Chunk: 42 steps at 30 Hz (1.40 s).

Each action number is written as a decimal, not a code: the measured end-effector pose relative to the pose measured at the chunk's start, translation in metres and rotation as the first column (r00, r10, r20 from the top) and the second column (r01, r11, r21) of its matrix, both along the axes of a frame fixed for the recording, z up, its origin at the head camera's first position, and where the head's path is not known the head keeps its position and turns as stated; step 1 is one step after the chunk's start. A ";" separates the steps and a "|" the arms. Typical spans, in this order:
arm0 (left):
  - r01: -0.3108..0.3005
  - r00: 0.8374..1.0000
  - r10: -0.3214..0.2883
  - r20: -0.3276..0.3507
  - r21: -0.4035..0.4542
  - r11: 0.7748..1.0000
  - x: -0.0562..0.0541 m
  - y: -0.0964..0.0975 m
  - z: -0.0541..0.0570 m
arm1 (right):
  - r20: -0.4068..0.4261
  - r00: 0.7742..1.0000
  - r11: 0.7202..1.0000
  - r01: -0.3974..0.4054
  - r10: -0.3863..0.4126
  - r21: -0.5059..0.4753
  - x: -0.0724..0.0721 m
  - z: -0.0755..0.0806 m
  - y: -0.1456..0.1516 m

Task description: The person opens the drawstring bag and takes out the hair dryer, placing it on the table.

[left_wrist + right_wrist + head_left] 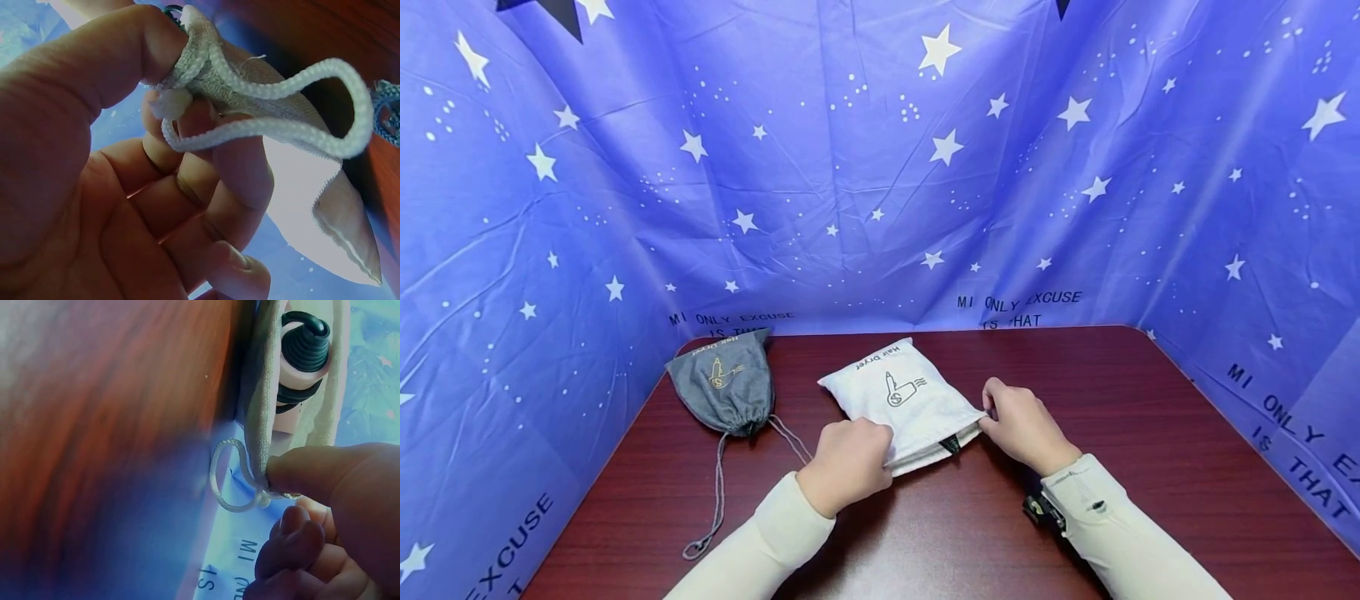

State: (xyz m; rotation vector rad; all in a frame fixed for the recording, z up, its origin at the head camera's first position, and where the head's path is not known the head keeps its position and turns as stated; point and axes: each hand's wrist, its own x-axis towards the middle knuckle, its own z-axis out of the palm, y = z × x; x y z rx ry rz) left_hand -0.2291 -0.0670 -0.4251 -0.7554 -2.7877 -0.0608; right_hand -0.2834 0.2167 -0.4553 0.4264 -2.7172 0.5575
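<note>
Two hands (852, 462) are pinching the white pouch (928, 412) by its mouth; uneven tugging could be spilling the black cord (306, 351).

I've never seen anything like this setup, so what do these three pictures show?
There's no machine here, just a person working bare-handed. The wide picture is taken from the person's head, looking forward and down; the two close-ups are taken from the left and right wrists. On the glossy reddish-brown wooden table are a grey cloth drawstring bag, its mouth gathered, and a white cloth drawstring bag. The left hand and the right hand each pinch one side of the white bag's open mouth. Inside it, the right-wrist view shows a pale pink object with a black ribbed end.
</note>
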 end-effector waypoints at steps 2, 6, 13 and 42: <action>0.005 1.000 -0.005 -0.008 -0.001 1.000 0.000 0.001 -0.001 | -0.005 1.000 1.000 0.002 -0.002 -0.002 0.000 0.000 0.000; 0.022 0.999 -0.022 -0.031 -0.005 1.000 0.002 0.001 -0.004 | 0.027 0.999 0.999 0.038 -0.038 -0.013 0.001 0.001 -0.003; 0.030 0.999 -0.030 0.033 0.000 1.000 0.000 -0.003 -0.005 | 0.158 0.983 0.994 0.100 -0.091 -0.053 0.003 0.001 -0.010; -0.203 0.977 0.196 0.086 0.085 0.975 -0.099 -0.049 -0.004 | 0.191 0.980 0.996 -0.030 0.047 -0.090 0.029 0.002 -0.042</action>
